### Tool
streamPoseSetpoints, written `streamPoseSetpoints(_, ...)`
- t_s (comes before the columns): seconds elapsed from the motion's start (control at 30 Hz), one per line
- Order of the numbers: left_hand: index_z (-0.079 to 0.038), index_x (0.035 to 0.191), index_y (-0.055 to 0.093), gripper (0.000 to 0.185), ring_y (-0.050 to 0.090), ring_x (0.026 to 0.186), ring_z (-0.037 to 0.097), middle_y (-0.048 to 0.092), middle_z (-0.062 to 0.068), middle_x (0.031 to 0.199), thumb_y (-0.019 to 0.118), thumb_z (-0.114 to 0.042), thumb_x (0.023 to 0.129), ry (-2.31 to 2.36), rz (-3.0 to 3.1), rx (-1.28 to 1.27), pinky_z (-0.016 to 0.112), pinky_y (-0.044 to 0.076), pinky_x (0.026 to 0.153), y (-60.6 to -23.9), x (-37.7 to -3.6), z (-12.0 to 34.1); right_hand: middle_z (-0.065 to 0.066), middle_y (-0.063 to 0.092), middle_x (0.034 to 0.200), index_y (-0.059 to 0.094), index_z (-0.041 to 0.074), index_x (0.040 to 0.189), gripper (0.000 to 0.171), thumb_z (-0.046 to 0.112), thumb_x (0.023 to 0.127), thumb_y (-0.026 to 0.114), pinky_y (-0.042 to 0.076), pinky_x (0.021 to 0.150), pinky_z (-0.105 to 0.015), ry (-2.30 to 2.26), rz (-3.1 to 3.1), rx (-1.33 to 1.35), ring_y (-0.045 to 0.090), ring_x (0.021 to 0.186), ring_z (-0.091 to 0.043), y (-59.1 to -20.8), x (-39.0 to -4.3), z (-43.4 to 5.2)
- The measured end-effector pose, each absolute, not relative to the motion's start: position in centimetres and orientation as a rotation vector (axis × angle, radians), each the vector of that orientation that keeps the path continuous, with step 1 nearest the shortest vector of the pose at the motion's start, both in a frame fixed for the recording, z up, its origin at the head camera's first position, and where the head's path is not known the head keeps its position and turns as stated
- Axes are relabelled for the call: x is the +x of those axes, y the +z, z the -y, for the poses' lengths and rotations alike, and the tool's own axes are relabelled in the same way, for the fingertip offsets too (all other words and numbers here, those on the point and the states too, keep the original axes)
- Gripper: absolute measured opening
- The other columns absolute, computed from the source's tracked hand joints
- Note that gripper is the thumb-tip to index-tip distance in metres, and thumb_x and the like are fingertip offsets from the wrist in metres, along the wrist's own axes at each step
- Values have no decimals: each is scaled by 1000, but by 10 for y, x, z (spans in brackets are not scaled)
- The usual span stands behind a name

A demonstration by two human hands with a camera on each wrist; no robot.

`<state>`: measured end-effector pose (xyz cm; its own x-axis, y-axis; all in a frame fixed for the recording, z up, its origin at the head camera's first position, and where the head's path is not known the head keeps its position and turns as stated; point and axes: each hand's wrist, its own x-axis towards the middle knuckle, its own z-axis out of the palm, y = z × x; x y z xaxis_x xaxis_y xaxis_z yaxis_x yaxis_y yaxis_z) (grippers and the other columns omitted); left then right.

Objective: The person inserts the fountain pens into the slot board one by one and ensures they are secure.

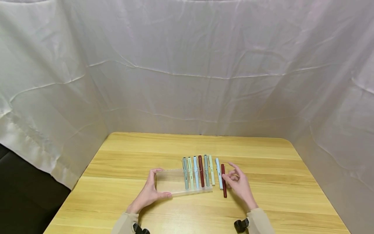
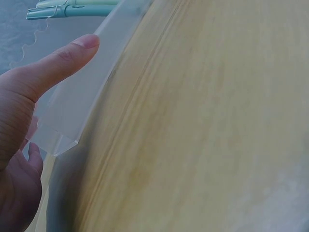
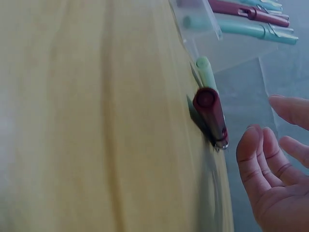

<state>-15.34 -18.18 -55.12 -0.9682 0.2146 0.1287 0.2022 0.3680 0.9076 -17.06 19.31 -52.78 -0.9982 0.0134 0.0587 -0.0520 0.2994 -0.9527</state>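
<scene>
On the wooden table (image 1: 263, 195) lies a clear tray (image 1: 172, 183) with a row of pens laid side by side toward its right end. His or her left hand (image 1: 149, 193) holds the tray's left end, fingers curled over the far edge and the thumb (image 2: 58, 60) pressed along the near edge, so the grip is a loose clamp rather than a fist. Among the pens in the tray, a dark red pen (image 1: 201, 166) sits between pale blue and grey-green ones. Just right of the tray a light blue pen (image 1: 219, 173) lies on the bare wood, and beside it a second red pen (image 1: 223, 180), nearer the right hand (image 1: 239, 185). That hand hovers just beside this red pen with fingers (image 3: 256, 154) spread and relaxed, holding nothing; from the head view a fingertip may brush the pen, but I cannot tell, and the wrist view shows a gap. White cloth (image 1: 187, 65) hangs behind and to both sides of the table.
</scene>
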Motion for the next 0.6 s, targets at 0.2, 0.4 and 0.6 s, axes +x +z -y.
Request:
streamPoseSetpoints(0.2,-10,141,32,104,32,145,38,37,16,148,97,-25,60,1717,-2594,393,69,17,124,-552,-153,182,-21,60,101,41,2,149,64,3,91,70,62,62,-29,1823,2538,28,66,72,-16,-530,-174,-202)
streamPoseSetpoints(0.4,-9,140,32,104,33,145,38,37,16,148,97,-25,61,1713,-2606,408,68,17,124,-551,-153,182,-18,60,100,40,2,149,64,7,92,70,60,61,-27,1779,2614,49,65,70,-14,-531,-177,-209)
streamPoseSetpoints(0.6,-9,140,32,105,35,143,38,37,15,147,98,-25,60,1714,-2614,413,68,19,123,-552,-153,182,-16,61,97,40,3,149,65,9,92,71,58,57,-26,1758,2659,58,63,67,-13,-534,-181,-213)
